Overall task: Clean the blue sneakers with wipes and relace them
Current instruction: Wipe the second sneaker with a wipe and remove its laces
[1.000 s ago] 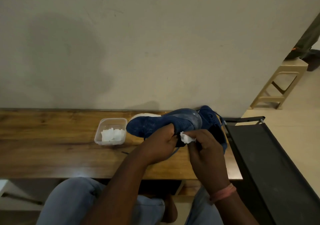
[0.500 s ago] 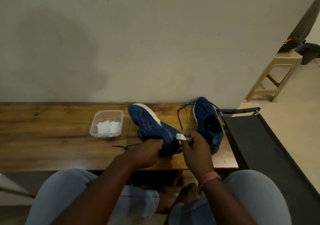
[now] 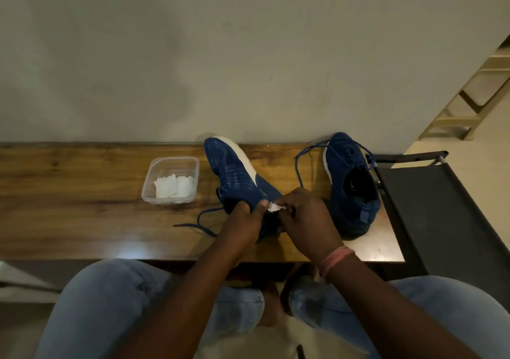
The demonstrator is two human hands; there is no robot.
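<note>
2 blue sneakers on wooden bench [image 3: 82, 220]: left sneaker [image 3: 234, 176] tipped on its side, heel near, likely to expose the part being wiped. Left hand [image 3: 242, 218] grips its collar to steady it; right hand [image 3: 306, 218] pinches a crumpled wipe [image 3: 274, 206] against the heel. Right sneaker [image 3: 350, 182] upright, laces loose. Tub of wipes [image 3: 171, 179] left, within reach

Wooden desk [image 3: 82, 220] set flush against plain beige wall [image 3: 248, 55]. Black fabric-topped stand with metal frame [image 3: 441, 215] right of desk, touching its right end. Beige plastic stool [image 3: 469, 104] beyond stand, on pale tiled floor [image 3: 491, 171]. Light-blue jeans [image 3: 110, 303] on knees at desk's near edge. Pink band [image 3: 335, 259] on wrist.
</note>
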